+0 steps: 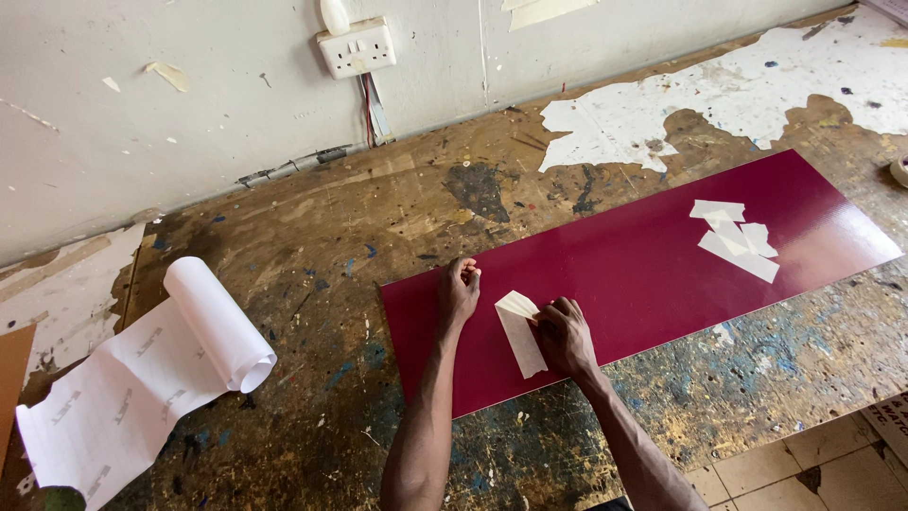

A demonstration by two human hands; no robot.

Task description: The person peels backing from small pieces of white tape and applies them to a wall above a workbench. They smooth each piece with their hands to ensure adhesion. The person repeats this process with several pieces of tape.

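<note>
A long maroon panel (653,265) lies flat on a paint-spattered wooden workbench (312,274), its long axis running from the lower left toward the upper right, so that its far end points at the right edge of the view while its near end sits in front of the person. Both hands work on the near end.

The right hand (566,336) rests on the panel with its fingers curled down, pinching the edge of a pale paper strip (521,333). That strip lies on the glossy surface with its long axis nearly crosswise to the panel, its upper end folded into a small point aimed up and left, its lower end reaching toward the panel's near edge.

The left hand (458,291) sits just left of the strip, loosely closed with fingertips gathered together and the heel of the hand on the panel; whether anything is held between the fingertips cannot be told.

Farther along the panel, well apart from the hands, a small heap of peeled paper strips (736,238) lies criss-crossed. To the left of the panel, on the bench, a partly unrolled roll of white backing paper (203,326) spreads toward the lower left corner. A white wall socket (357,45) is fixed on the wall above the bench.
</note>
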